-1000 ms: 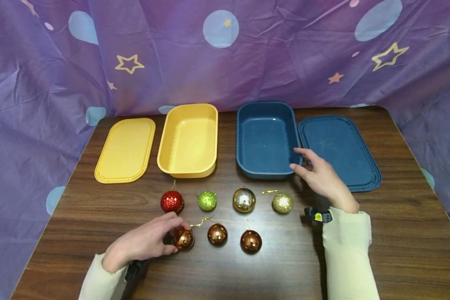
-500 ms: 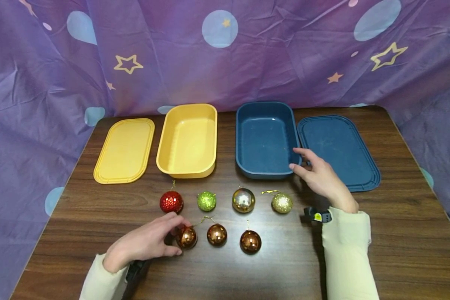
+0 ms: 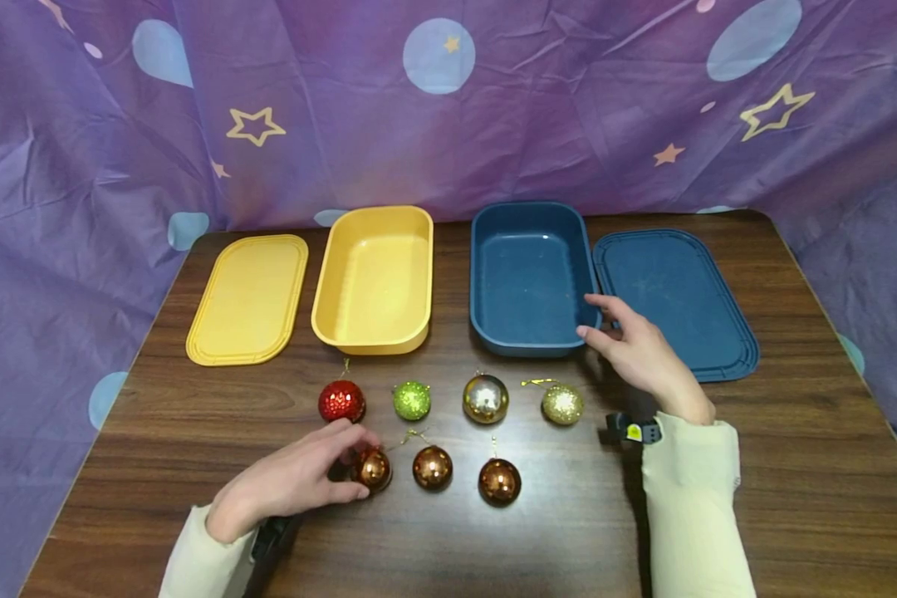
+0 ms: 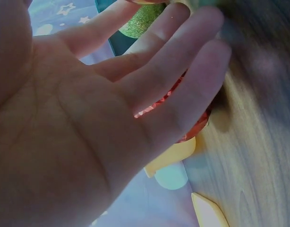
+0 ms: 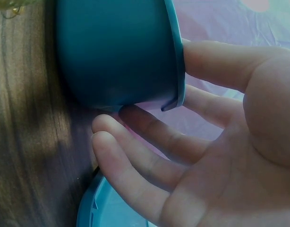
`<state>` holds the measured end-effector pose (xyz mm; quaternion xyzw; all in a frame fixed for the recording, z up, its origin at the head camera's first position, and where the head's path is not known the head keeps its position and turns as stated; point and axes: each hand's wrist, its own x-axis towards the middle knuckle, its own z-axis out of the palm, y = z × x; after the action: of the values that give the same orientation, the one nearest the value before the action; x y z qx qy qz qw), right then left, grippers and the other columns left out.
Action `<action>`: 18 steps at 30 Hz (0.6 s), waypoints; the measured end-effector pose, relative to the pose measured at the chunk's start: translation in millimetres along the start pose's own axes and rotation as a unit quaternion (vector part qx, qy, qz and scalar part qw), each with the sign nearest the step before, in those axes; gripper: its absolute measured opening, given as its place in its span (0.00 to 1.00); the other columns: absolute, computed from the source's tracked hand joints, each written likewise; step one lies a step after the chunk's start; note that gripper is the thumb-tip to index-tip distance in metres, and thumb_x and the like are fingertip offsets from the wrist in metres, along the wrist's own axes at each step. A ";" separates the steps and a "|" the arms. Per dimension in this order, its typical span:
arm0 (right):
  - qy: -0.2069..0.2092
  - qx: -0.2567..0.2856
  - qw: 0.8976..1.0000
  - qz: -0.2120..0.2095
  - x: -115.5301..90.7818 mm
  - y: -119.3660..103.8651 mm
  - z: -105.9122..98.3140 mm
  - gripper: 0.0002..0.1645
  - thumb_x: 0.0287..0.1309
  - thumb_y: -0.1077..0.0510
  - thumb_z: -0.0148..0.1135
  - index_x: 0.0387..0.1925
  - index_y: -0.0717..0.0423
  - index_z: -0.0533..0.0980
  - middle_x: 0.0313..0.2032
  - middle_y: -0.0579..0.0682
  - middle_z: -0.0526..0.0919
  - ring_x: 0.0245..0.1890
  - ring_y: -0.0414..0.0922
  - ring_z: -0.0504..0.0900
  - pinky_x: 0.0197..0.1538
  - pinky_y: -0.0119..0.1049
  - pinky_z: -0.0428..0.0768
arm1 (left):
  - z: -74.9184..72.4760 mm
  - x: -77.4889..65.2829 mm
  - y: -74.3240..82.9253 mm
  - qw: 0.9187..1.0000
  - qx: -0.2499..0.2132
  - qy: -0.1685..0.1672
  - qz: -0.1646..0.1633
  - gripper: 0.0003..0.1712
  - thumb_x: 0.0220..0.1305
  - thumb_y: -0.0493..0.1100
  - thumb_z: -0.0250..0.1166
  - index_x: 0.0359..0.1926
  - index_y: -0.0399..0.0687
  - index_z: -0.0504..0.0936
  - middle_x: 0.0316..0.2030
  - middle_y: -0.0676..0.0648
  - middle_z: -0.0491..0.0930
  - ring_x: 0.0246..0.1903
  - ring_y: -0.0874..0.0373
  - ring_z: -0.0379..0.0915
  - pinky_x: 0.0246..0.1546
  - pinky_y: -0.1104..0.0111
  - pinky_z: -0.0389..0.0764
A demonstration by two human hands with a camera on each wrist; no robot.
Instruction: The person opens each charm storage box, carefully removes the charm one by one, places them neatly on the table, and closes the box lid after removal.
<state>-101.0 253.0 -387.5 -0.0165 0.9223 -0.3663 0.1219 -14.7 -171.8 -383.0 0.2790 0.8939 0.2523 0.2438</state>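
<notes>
My left hand is around the near-left copper-brown Christmas ornament. Its thumb is at the near side and its index finger at the far side, with the ball partly between them. In the left wrist view the fingers look loosely extended, and only a sliver of the ball shows at the top edge. My right hand holds the right wall of the blue box, thumb and index finger hooked over the rim. In the right wrist view its other fingers lie outside the wall.
Two more copper ornaments lie to the right. Behind them are a red ornament, a green one, a shiny gold one and a glittery gold one. A yellow box, yellow lid and blue lid stand behind.
The ornament at my left hand has rolled slightly right, and the left thumb has shifted right beneath it. My right hand stays at the blue box.
</notes>
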 end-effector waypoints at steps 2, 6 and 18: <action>0.001 0.001 1.000 -0.001 0.0 0.2 -0.2 0.38 0.69 0.42 0.51 0.73 0.52 0.55 0.62 0.66 0.67 0.55 0.59 0.75 0.52 0.54 0.74 | -0.1 -0.4 0.1 1.000 0.002 0.001 0.000 0.25 0.56 0.50 0.70 0.54 0.53 0.75 0.48 0.54 0.75 0.44 0.61 0.75 0.46 0.66 0.79; 0.000 0.006 1.000 -0.003 -0.1 -0.4 -0.5 0.38 0.69 0.42 0.51 0.73 0.52 0.55 0.62 0.67 0.66 0.55 0.60 0.75 0.52 0.55 0.74 | -1.4 -2.1 0.1 1.000 0.004 0.003 -0.001 0.25 0.57 0.51 0.69 0.55 0.53 0.75 0.50 0.53 0.76 0.44 0.60 0.75 0.46 0.66 0.79; 0.001 0.001 1.000 -0.001 0.6 0.0 0.2 0.38 0.69 0.42 0.51 0.73 0.52 0.55 0.61 0.66 0.67 0.54 0.59 0.74 0.52 0.55 0.73 | -21.6 -7.1 9.4 0.999 0.020 0.042 0.027 0.16 0.63 0.50 0.65 0.49 0.50 0.78 0.43 0.53 0.80 0.40 0.63 0.75 0.43 0.67 0.79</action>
<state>-101.5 252.9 -387.7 -0.0173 0.9219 -0.3677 0.1206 -18.5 -176.2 -359.1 0.2971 0.9005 0.2520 0.1933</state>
